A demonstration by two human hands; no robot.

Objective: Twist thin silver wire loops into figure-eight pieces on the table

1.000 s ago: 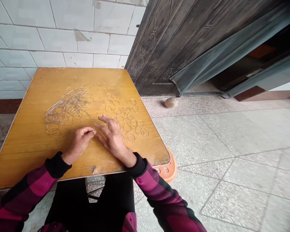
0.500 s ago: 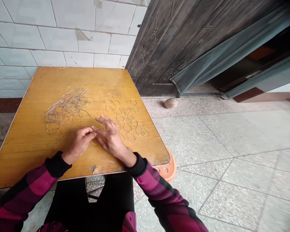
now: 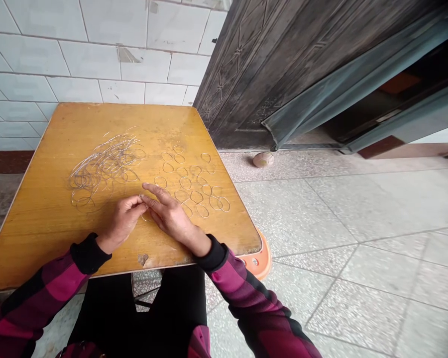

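My left hand (image 3: 122,222) and my right hand (image 3: 168,212) meet fingertip to fingertip on a worn yellow wooden table (image 3: 52,233). Both pinch a thin wire loop (image 3: 146,217) that lies partly under the fingers. To the left of the hands sits a tangled heap of thin silvery wire pieces (image 3: 102,169). To the right, several separate wire rings (image 3: 194,186) lie spread flat in rough rows. My sleeves are magenta and black plaid.
A white tiled wall stands behind the table. A dark carved metal door (image 3: 283,64) leans open at the right. An orange plastic stool (image 3: 259,258) peeks from under the table's right corner. A small round object (image 3: 263,159) lies on the speckled floor.
My right hand has slid a little to the left and toward me, uncovering a ring it was over; its fingers have drawn closer together. The left hand has barely moved.
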